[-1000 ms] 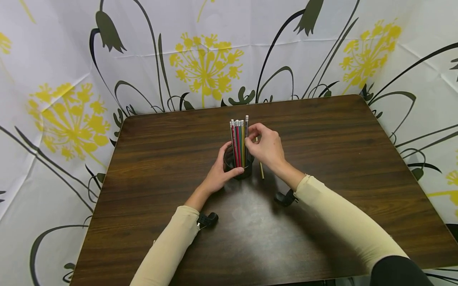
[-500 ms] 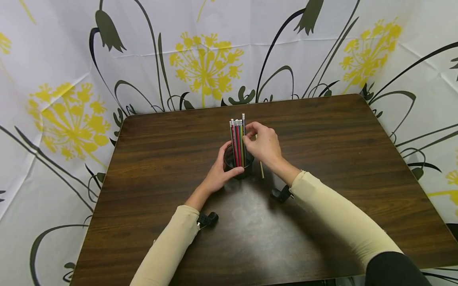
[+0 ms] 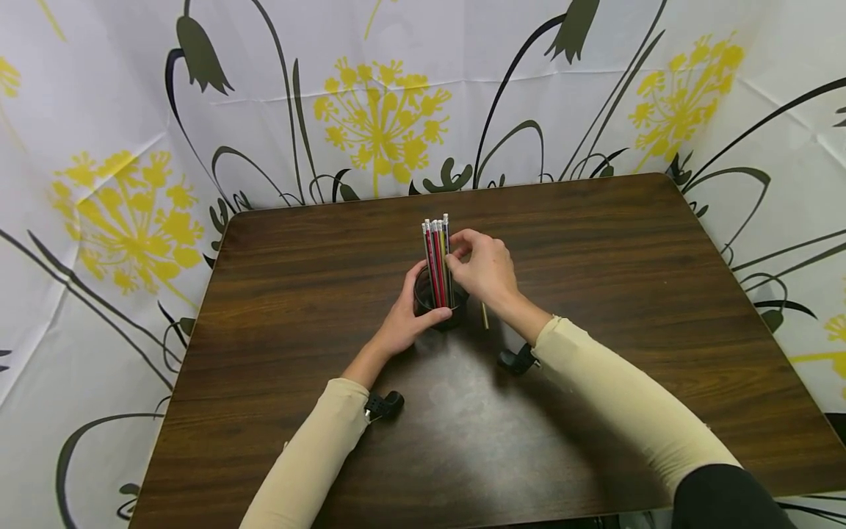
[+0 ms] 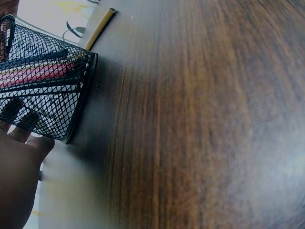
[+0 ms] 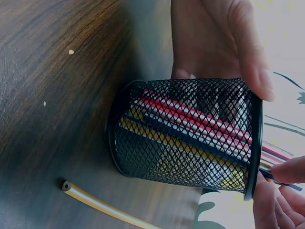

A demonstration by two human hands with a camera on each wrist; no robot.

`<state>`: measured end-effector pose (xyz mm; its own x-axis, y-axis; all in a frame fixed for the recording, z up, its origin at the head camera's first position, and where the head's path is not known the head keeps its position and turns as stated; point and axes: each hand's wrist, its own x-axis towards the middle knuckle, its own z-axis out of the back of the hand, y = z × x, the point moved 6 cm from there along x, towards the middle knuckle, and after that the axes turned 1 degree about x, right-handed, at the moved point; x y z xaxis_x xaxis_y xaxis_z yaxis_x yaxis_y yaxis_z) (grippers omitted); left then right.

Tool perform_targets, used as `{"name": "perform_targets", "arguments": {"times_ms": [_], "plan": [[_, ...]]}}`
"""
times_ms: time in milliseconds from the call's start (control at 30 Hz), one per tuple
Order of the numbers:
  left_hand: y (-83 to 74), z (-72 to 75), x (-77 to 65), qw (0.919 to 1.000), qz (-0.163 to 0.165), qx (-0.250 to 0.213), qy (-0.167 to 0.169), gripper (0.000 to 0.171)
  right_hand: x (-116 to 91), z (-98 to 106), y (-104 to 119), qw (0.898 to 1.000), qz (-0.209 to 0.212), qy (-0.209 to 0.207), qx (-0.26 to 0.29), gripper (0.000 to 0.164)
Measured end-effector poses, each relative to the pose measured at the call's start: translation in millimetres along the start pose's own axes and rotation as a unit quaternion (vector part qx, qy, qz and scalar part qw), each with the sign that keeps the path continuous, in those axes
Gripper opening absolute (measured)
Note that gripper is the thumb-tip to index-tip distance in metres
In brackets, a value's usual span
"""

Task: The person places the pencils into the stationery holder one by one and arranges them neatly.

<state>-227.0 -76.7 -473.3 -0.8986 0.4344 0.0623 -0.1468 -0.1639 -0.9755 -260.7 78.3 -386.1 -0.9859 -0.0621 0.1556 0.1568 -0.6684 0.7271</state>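
Note:
A black mesh pencil cup stands upright on the table in the head view. My left hand holds it around its left side, the thumb near the front rim. Several pencils, red, silver, yellow and dark, stand in the cup with their eraser ends up. At the cup's right side, my right hand pinches a dark pencil between thumb and fingers. That pencil's eraser end rises slightly above the others. In the right wrist view, the right fingertips are at the cup's rim.
A gold pencil lies on the table just right of the cup, partly hidden by the right hand in the head view. The brown wood-grain table meets a flower-patterned cloth at its back edge. Small pale specks dot the tabletop.
My right hand has shifted a little left, bringing the dark pencil from the cup's right side in against the other pencils. The left hand and the cup have hardly moved.

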Motion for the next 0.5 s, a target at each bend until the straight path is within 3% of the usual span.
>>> {"name": "perform_targets", "arguments": {"times_ms": [500], "plan": [[1.2, 1.2, -0.7, 0.9995, 0.031, 0.007, 0.002, 0.089, 4.4, -0.4, -3.3, 1.0, -0.012, 0.023, -0.016, 0.017]]}}
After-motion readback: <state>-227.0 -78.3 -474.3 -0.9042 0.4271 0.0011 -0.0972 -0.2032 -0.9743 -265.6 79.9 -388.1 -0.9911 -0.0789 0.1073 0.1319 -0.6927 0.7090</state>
